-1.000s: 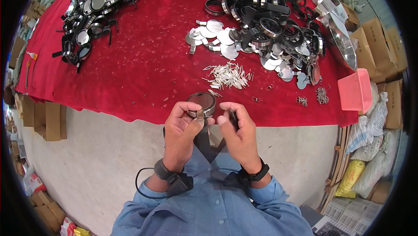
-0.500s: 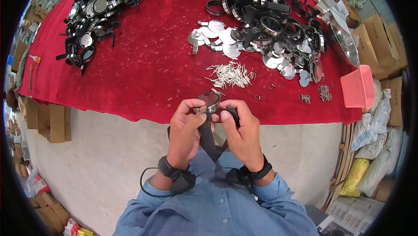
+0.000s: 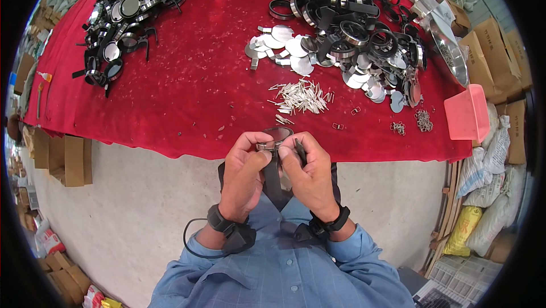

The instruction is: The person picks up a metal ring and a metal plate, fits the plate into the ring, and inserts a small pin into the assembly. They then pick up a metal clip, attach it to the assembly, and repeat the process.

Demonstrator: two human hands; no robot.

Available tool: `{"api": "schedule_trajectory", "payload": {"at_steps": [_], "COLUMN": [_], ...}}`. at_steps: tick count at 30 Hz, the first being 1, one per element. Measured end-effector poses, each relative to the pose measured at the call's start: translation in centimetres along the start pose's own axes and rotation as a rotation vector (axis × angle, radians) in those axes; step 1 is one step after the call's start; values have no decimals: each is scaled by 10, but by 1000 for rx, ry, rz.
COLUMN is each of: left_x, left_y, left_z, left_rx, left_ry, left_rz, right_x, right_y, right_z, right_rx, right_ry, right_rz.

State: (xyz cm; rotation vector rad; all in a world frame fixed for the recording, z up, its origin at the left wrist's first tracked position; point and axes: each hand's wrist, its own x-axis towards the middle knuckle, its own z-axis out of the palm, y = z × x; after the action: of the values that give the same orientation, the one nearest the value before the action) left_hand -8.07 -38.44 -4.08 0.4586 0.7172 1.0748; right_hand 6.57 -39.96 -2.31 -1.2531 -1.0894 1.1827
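At the table's front edge I hold a round metal-rimmed lid [image 3: 278,133] with a flat grey top. My left hand [image 3: 241,171] closes around its left side, thumb and fingers pinching the rim. A flat black strap-like arm [image 3: 272,178] hangs from it, between my hands. My right hand [image 3: 310,176] is closed at the right side of the rim, its thumb and index fingertip against the lid. A slim dark piece [image 3: 301,153] also shows within the right fingers; its kind is not clear. Just beyond the lid lies a heap of small metal pins [image 3: 302,98].
On the red cloth [image 3: 187,86] are a pile of finished-looking black-and-silver lids [image 3: 129,7] at far left, black rings [image 3: 354,34] and silver discs [image 3: 297,48] at right, and small wire clips [image 3: 423,120]. A pink bin [image 3: 467,113] and metal bowl [image 3: 451,52] stand at the right edge.
My right hand has moved left, bringing its fingertips against the lid's rim. The lid has shifted slightly right and its top is tilted differently. My left hand keeps its hold.
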Motion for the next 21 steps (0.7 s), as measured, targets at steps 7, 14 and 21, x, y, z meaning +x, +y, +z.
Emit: {"api": "schedule_trajectory", "payload": {"at_steps": [7, 14, 21], "left_x": [0, 0, 0], "left_y": [0, -3, -2], "left_z": [4, 2, 2], "left_rx": [0, -1, 6], "left_ry": [27, 19, 28], "left_rz": [6, 28, 22], "right_x": [0, 0, 1], "right_y": [-2, -4, -4], "right_z": [0, -1, -1], "right_rx": [44, 94, 107], "right_ry": [-8, -19, -19], "right_rz": [9, 29, 44]}}
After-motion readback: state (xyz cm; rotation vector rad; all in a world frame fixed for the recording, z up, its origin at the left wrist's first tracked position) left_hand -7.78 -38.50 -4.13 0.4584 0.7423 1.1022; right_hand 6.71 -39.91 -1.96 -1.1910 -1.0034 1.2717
